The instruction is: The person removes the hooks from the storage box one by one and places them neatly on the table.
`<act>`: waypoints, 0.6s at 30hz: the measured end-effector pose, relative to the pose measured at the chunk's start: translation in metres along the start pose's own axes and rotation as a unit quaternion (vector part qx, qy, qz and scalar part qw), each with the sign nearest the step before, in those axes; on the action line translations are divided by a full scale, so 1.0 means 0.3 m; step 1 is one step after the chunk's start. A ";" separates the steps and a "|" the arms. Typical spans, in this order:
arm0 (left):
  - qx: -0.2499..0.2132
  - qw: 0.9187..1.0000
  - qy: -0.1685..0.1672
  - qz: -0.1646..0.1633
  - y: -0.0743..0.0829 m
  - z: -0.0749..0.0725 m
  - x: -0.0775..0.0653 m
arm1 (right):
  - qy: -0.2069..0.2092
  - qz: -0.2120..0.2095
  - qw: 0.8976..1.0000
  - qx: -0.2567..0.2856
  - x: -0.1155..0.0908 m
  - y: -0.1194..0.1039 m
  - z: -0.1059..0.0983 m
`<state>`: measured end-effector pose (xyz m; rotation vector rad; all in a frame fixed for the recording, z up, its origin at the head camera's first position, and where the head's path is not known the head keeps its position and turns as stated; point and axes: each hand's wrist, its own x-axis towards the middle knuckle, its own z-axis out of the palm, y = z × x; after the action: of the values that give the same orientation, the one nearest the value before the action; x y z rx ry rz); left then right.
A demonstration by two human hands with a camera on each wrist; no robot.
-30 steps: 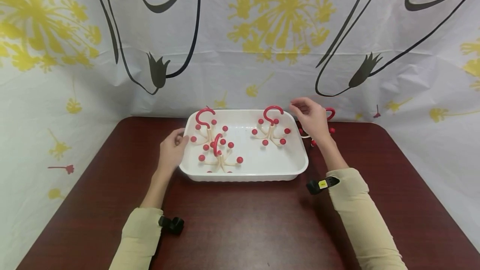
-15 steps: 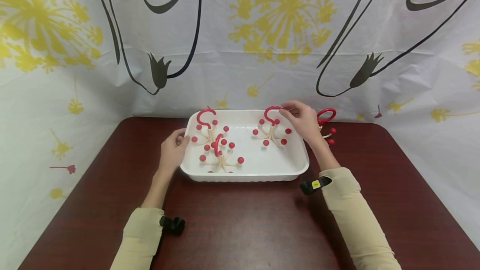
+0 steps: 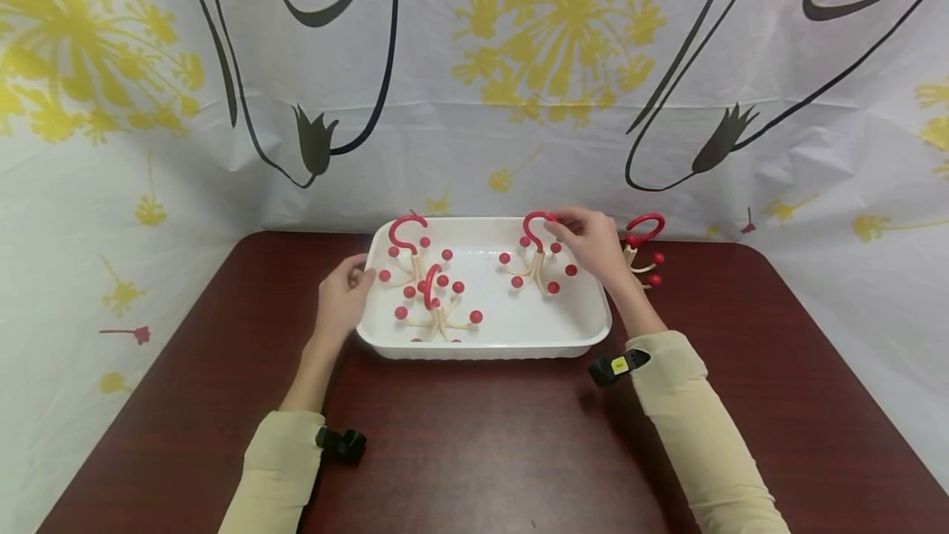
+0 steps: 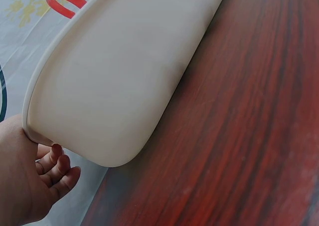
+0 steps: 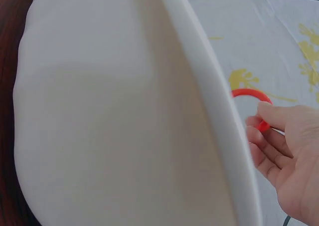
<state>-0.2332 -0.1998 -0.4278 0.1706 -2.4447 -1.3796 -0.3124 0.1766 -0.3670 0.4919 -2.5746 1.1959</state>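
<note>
The right hand's grip (image 3: 596, 244) is closed, pinching the curved red hook (image 3: 527, 227) of a cream, spread-armed hanger with red ball tips (image 3: 538, 266), within the right part of the white rectangular tray (image 3: 511, 324) on the reddish-brown wooden counter (image 3: 474, 435). The left hand's grip (image 3: 343, 297) curls around the tray's left rim.

Head feed: behind the bare right hand (image 3: 591, 242) and wrist (image 3: 639, 303) I lose part of the red-hooked, cream-armed piece (image 3: 632, 240) outside the white, round-cornered tray (image 3: 519, 345); its front rim partly hides the lowest red balls of the front red-hooked piece (image 3: 437, 319). Right wrist feed: tray wall conceals all of the gripped piece (image 3: 537, 265) but its red hook (image 5: 250, 92)
</note>
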 end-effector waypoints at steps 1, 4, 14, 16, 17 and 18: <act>0.001 1.000 -0.001 -0.001 0.000 -0.001 0.000 | -0.002 -0.001 1.000 0.001 -0.001 -0.002 -0.001; 0.001 1.000 -0.002 -0.004 0.001 -0.001 -0.001 | -0.005 -0.004 1.000 0.002 -0.002 -0.008 -0.004; 0.000 1.000 -0.005 -0.009 0.001 0.001 -0.002 | 0.026 -0.028 0.999 -0.006 -0.009 -0.030 -0.019; -0.001 1.000 -0.006 -0.011 0.000 0.001 -0.002 | 0.039 -0.037 0.999 -0.001 -0.010 -0.033 -0.027; -0.002 1.000 -0.007 -0.011 0.000 0.001 -0.002 | 0.046 -0.040 0.998 0.000 -0.011 -0.036 -0.032; -0.003 1.000 -0.006 -0.010 0.000 0.000 -0.002 | 0.051 -0.043 0.998 0.002 -0.011 -0.037 -0.036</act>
<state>-0.2327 -0.1996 -0.4280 0.1871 -2.4562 -1.4004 -0.3039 0.1789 -0.3540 0.5219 -2.4409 1.1671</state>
